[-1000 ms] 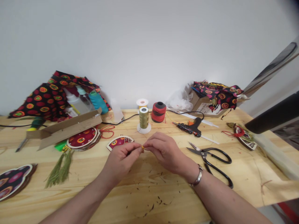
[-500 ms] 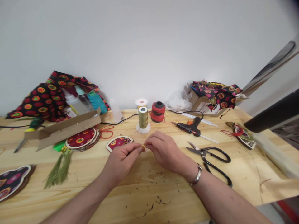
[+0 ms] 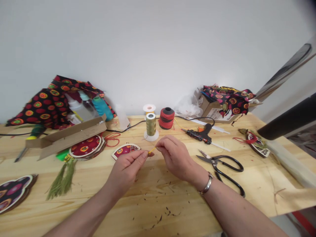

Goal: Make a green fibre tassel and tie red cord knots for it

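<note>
A short length of yellow cord (image 3: 152,150) stretches between my two hands above the wooden table. My left hand (image 3: 129,164) pinches its lower end between thumb and forefinger, where a small yellow knot or loop shows. The other end sits in the closed fingertips of my right hand (image 3: 172,158), with a silver bracelet at the wrist. Just behind my left hand lies a leaf-shaped ornament (image 3: 123,151) with red patterned fabric and a pale rim. Beyond the hands stands a spool of olive-gold thread (image 3: 151,125).
Black-handled scissors (image 3: 217,162) lie open at the right, below a black glue gun (image 3: 202,133). Red thread (image 3: 167,118) stands at the back. Round fabric ornaments (image 3: 86,147) with a green tassel (image 3: 63,177) and a cardboard tray (image 3: 71,136) are leftward. Dark scraps (image 3: 168,210) litter the front.
My hands have drawn slightly apart, and more yellow cord shows between them. My right fingertips have risen a little. The things on the table have stayed put.
</note>
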`<state>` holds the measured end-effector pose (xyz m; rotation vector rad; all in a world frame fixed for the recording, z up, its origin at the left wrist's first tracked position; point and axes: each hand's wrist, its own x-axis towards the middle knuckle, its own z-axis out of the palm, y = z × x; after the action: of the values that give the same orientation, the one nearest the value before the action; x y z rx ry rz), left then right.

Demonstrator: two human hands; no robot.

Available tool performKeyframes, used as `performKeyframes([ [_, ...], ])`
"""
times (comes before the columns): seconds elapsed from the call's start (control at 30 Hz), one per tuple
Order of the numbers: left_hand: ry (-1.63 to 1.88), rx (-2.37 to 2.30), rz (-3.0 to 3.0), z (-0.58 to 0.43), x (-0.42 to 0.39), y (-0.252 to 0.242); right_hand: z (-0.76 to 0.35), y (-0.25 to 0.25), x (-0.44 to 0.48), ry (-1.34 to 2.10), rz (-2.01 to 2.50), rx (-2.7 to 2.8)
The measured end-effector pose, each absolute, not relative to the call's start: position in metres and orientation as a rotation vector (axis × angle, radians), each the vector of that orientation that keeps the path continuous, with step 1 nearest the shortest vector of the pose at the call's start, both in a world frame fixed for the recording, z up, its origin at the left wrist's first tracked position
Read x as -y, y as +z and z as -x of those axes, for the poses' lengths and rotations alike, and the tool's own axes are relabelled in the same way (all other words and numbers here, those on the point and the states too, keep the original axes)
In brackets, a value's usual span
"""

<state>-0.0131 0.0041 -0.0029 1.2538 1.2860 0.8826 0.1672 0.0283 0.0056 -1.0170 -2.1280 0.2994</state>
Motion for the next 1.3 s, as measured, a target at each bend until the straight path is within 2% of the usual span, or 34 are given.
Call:
performKeyframes([
  [0.27,0.872,-1.310,-1.291,0.010,-0.004,0.000,-0.164,0.001,-0.027,0.261,1.189,2.080],
  [0.33,0.867,-1.341,-1.315,0.009,-0.004,0.002,-0.164,0.001,-0.029,0.353,1.235,2.041],
  [0.6,0.917,-1.350,-1.284,0.010,-0.004,0.003,-0.167,0.009,-0.036,1.444,1.169,1.399],
  [0.7,0.905,-1.337,-1.291,0.010,-0.003,0.002,-0.162,0.008,-0.031,1.670,1.049,1.301],
  [0.87,0.893,-1.296,-1.416,0.009,-0.002,0.004,-0.152,0.004,-0.026,1.620,1.008,1.186],
  [1.3,0.798,-1.194,-1.277,0.007,-0.002,0.003,-0.153,-0.001,-0.026,1.349,1.134,1.368],
])
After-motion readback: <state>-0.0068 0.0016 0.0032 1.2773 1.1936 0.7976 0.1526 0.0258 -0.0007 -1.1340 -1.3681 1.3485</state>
